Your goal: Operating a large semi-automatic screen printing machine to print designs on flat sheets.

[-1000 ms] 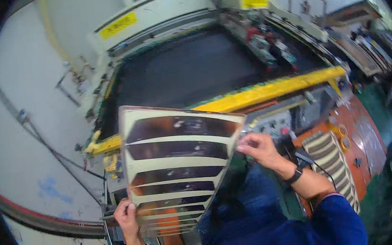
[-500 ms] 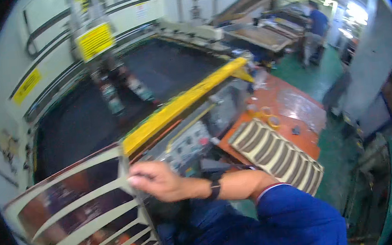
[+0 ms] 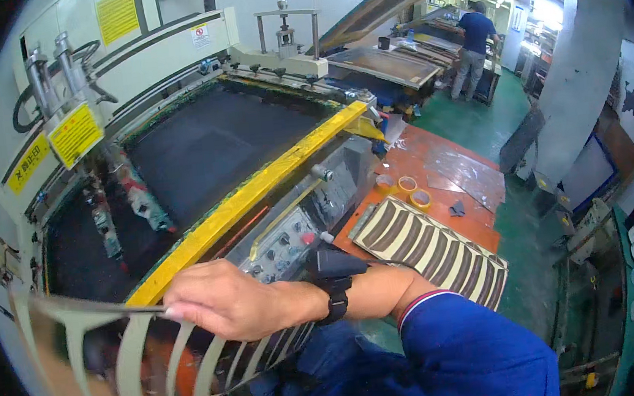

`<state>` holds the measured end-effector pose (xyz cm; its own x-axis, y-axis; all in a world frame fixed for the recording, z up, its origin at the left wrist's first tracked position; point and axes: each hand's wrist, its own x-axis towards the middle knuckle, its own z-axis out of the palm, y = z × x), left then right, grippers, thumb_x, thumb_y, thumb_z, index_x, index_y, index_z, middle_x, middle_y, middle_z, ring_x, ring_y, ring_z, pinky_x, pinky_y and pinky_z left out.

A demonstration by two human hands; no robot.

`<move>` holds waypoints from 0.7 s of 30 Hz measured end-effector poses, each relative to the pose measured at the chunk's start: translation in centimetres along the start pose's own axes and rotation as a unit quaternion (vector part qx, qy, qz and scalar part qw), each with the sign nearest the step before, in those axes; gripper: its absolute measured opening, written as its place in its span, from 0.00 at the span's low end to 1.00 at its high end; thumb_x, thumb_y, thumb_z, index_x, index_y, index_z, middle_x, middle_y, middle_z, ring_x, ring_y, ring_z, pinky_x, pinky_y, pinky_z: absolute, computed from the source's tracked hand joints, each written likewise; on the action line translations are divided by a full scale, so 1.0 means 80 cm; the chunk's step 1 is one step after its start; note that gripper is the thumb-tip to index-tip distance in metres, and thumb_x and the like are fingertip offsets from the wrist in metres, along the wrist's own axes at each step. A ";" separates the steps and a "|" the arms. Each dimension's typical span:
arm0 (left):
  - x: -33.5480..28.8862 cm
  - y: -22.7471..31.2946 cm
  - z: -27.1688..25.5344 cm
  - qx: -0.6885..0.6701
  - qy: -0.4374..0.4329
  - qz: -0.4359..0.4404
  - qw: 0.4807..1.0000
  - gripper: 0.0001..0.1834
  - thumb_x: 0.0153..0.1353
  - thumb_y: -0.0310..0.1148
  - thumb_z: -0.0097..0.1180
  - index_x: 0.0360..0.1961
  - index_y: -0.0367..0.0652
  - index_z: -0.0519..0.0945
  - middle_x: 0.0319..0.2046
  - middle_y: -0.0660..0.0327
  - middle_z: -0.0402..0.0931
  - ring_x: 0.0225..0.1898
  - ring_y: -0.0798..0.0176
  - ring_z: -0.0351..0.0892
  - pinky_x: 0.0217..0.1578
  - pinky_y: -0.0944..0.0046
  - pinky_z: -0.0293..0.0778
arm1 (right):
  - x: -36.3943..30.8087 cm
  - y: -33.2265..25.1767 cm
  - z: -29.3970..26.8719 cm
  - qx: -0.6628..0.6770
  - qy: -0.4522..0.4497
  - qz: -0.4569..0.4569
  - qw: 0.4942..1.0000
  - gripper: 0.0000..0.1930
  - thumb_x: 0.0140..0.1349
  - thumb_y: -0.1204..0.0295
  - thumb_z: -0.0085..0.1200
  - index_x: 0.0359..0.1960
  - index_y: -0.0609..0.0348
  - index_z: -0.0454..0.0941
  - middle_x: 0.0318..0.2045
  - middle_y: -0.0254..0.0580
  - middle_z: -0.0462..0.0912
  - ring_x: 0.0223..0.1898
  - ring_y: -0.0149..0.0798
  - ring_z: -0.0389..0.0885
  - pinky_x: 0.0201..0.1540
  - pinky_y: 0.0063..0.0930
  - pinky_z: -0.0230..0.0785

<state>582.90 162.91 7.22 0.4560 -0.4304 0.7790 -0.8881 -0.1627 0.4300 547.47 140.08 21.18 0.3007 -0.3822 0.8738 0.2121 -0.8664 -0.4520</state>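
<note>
My right hand point(image 3: 224, 298) is closed on the upper edge of a thin glossy sheet point(image 3: 130, 361). Pale curved bands cross the sheet, with dark, reflective areas between them. It is tilted up and bowed, at the lower left in front of the screen printing press point(image 3: 249, 124). A dark band point(image 3: 336, 300) circles my right wrist. My left hand does not show; the sheet covers much of that corner.
The press has a yellow front bar point(image 3: 256, 196), a squeegee carriage point(image 3: 76, 133) and a control panel point(image 3: 287, 239). Brown-and-cream striped sheets point(image 3: 432, 248) and tape rolls point(image 3: 420, 199) lie on an orange table point(image 3: 434, 145). A person point(image 3: 475, 49) stands beyond.
The sheet has turned and bowed, its held edge now lower and further left with my right hand. The press's squeegee carriage has shifted left. My view has moved slightly.
</note>
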 end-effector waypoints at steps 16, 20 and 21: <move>0.004 0.119 0.018 -0.275 -0.279 -0.197 0.899 0.18 0.68 0.40 0.48 0.32 0.34 0.77 0.25 0.61 0.74 0.26 0.66 0.69 0.28 0.66 0.66 | -0.060 0.059 0.017 -0.070 -0.229 0.139 0.961 0.11 0.60 0.69 0.52 0.24 0.65 0.73 0.24 0.56 0.77 0.30 0.60 0.77 0.34 0.47 0.68; -0.009 0.077 0.035 -0.292 -0.239 -0.166 0.911 0.18 0.67 0.40 0.50 0.31 0.32 0.76 0.23 0.59 0.74 0.25 0.64 0.69 0.26 0.65 0.66 | -0.056 0.051 -0.014 -0.074 -0.101 0.095 0.988 0.09 0.60 0.69 0.53 0.35 0.64 0.75 0.29 0.50 0.78 0.33 0.53 0.77 0.38 0.40 0.70; -0.014 0.056 0.032 -0.304 -0.231 -0.158 0.910 0.19 0.66 0.41 0.51 0.30 0.31 0.77 0.23 0.58 0.74 0.24 0.64 0.69 0.26 0.65 0.66 | -0.057 0.048 -0.034 -0.097 -0.044 0.074 0.992 0.10 0.60 0.69 0.54 0.38 0.63 0.76 0.31 0.49 0.79 0.34 0.52 0.78 0.39 0.38 0.71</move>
<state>578.29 160.37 7.08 0.4854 -0.7979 0.3573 -0.4556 0.1179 0.8823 544.38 137.58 15.97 0.3976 -0.4869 0.7777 -0.0214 -0.8523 -0.5227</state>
